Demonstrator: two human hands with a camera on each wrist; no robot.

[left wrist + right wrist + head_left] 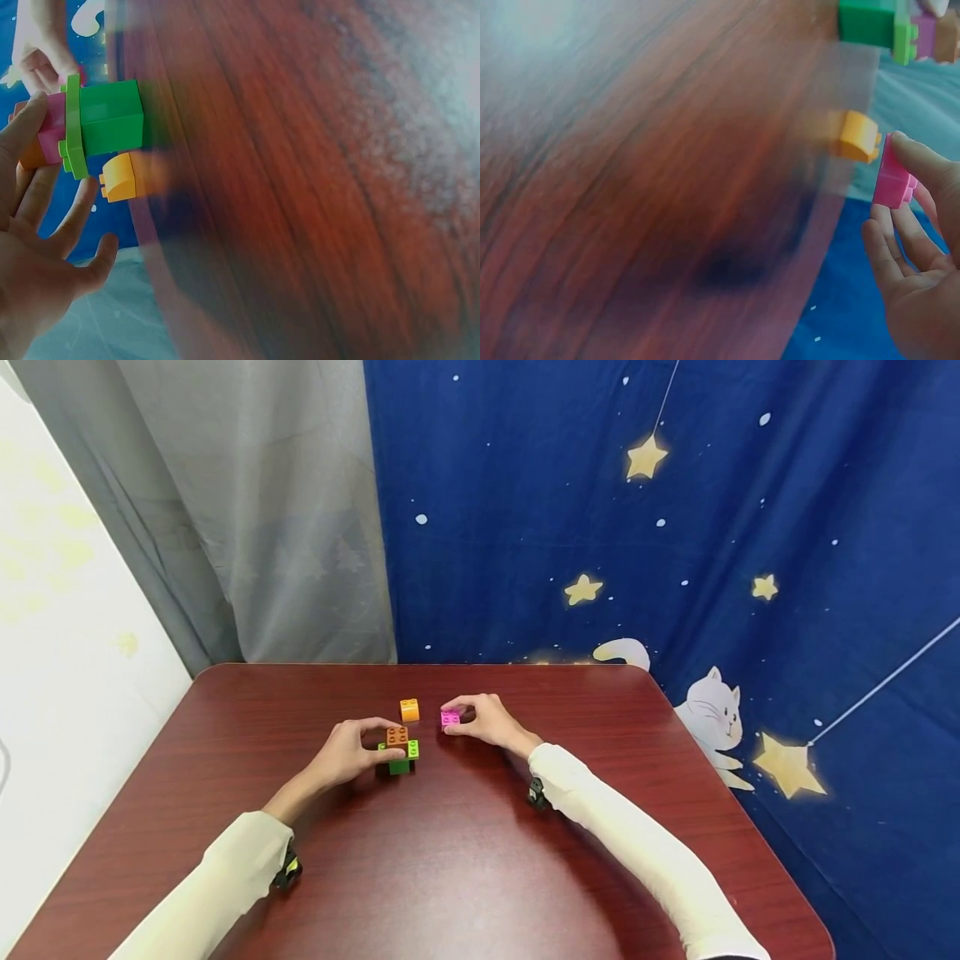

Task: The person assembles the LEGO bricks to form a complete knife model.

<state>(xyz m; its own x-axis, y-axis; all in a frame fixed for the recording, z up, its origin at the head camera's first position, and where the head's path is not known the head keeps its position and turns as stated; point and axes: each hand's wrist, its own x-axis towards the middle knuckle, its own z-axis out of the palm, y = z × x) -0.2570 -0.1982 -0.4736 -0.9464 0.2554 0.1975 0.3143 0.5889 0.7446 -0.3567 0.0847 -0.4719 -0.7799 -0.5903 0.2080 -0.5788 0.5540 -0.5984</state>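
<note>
My left hand (347, 753) grips a small stack of toy building bricks at its upper part, thumb and fingers on opposite sides. From the top down come an orange-brown brick (397, 735), a pink brick (52, 129), a flat light-green plate (73, 131) and a dark green block (111, 116). Whether the stack touches the table cannot be told. Farther right, my right hand (491, 723) pinches a separate pink brick (891, 180), studs up, seemingly just off the tabletop. A yellow-orange brick with a curved side (408, 710) sits on the table beyond the stack, untouched.
Everything is on a dark reddish wooden table (450, 860) with rounded corners. Behind it hang a grey curtain (300, 527) and a blue star-patterned curtain (510, 527). A white surface (67, 652) borders the left side.
</note>
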